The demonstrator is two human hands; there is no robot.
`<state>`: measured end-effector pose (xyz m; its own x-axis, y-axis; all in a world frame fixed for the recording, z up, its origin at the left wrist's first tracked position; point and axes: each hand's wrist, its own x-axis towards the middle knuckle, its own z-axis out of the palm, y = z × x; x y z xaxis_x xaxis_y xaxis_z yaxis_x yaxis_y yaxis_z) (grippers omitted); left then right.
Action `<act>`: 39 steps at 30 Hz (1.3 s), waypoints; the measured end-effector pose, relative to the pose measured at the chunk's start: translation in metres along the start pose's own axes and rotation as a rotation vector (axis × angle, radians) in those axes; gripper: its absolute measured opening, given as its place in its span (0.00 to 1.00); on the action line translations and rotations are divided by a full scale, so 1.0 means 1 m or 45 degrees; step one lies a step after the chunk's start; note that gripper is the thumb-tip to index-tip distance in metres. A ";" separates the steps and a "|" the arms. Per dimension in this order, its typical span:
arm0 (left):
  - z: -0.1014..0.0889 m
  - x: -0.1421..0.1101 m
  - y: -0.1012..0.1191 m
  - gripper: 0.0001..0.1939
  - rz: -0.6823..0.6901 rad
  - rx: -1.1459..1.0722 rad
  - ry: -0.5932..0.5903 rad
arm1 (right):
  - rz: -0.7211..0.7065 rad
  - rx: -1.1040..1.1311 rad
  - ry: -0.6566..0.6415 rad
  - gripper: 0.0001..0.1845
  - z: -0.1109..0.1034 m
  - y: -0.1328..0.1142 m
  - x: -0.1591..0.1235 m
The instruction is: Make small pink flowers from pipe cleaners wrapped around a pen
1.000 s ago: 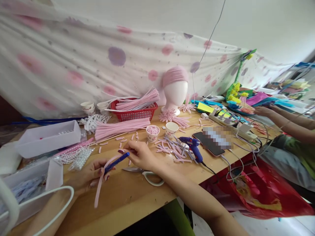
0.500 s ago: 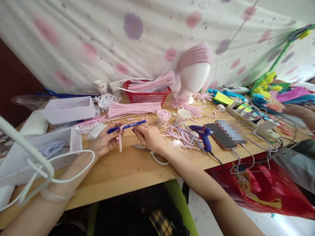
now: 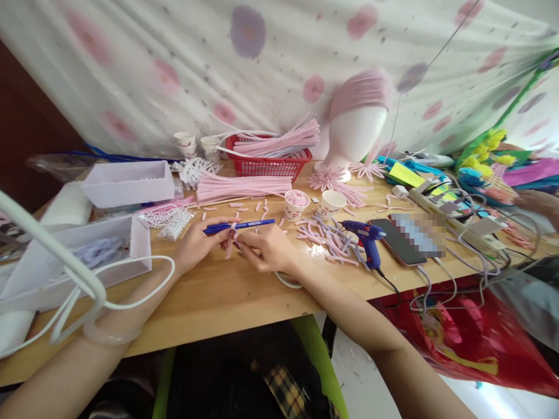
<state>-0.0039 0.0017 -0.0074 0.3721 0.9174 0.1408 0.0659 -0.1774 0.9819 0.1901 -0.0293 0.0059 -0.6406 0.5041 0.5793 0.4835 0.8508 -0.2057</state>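
Note:
My left hand (image 3: 196,244) grips a blue pen (image 3: 244,224) that lies level, its tip pointing right. My right hand (image 3: 267,249) meets it at the pen's middle, its fingers pinched on a pink pipe cleaner (image 3: 229,249) that hangs down from the pen. Both hands hover just above the wooden table (image 3: 218,302). A pair of scissors with a white handle (image 3: 286,281) lies under my right wrist, mostly hidden.
A blue glue gun (image 3: 364,238), cut pink pieces (image 3: 321,237), two paper cups (image 3: 296,205), a phone (image 3: 395,240) and a power strip (image 3: 454,216) lie to the right. A red basket (image 3: 268,164), a mannequin head (image 3: 356,134) and white trays (image 3: 128,183) stand behind and left. Another person's arm (image 3: 539,203) shows at far right.
The camera has tilted down and the hands have come together. The pen went from slanted to level, and the long pink strip that trailed down is now short beneath the pen.

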 end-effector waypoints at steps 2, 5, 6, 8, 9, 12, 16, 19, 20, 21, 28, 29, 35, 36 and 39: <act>0.000 0.000 0.001 0.21 0.013 0.064 0.002 | -0.020 -0.041 -0.032 0.11 0.000 0.000 0.000; 0.002 -0.002 0.005 0.21 0.000 0.170 -0.007 | -0.045 -0.131 -0.107 0.11 0.003 -0.001 -0.002; 0.003 -0.003 0.007 0.21 -0.008 0.195 -0.016 | -0.052 -0.146 -0.132 0.11 0.004 -0.001 -0.003; 0.003 -0.003 0.009 0.21 -0.011 0.227 -0.027 | -0.061 -0.150 -0.154 0.11 0.005 -0.001 -0.004; 0.003 -0.004 0.009 0.21 -0.003 0.235 -0.023 | -0.057 -0.148 -0.148 0.11 0.005 -0.001 -0.004; 0.002 -0.003 0.007 0.18 0.040 0.226 0.023 | -0.051 -0.147 -0.094 0.10 0.004 -0.001 -0.005; 0.001 -0.002 0.006 0.15 0.065 0.124 0.027 | -0.060 -0.178 -0.026 0.10 0.000 0.000 -0.005; 0.001 -0.003 0.009 0.14 0.043 0.078 -0.002 | 0.017 -0.271 0.011 0.12 -0.004 0.000 -0.006; 0.002 -0.003 0.011 0.14 0.029 0.072 -0.013 | 0.058 -0.313 0.024 0.13 -0.006 0.001 -0.006; 0.002 -0.004 0.012 0.14 0.013 0.060 -0.025 | 0.095 -0.353 0.036 0.14 -0.007 0.002 -0.006; 0.006 -0.008 0.014 0.17 -0.102 -0.295 -0.189 | 0.135 -0.467 0.184 0.14 -0.011 0.006 0.000; 0.007 -0.009 0.014 0.17 -0.123 -0.336 -0.213 | 0.132 -0.465 0.199 0.14 -0.011 0.007 0.000; 0.008 -0.013 0.020 0.15 -0.186 -0.489 -0.279 | 0.304 -0.416 0.058 0.13 -0.004 0.011 -0.004; 0.009 -0.013 0.020 0.16 -0.210 -0.499 -0.284 | 0.331 -0.402 0.058 0.13 -0.003 0.012 -0.005; 0.009 -0.013 0.020 0.16 -0.217 -0.453 -0.254 | 0.376 -0.328 0.144 0.14 0.000 0.013 -0.007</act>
<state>0.0004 -0.0173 0.0088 0.5573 0.8301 -0.0194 -0.1685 0.1360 0.9763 0.2006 -0.0220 -0.0006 -0.3890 0.6896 0.6108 0.7797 0.5996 -0.1804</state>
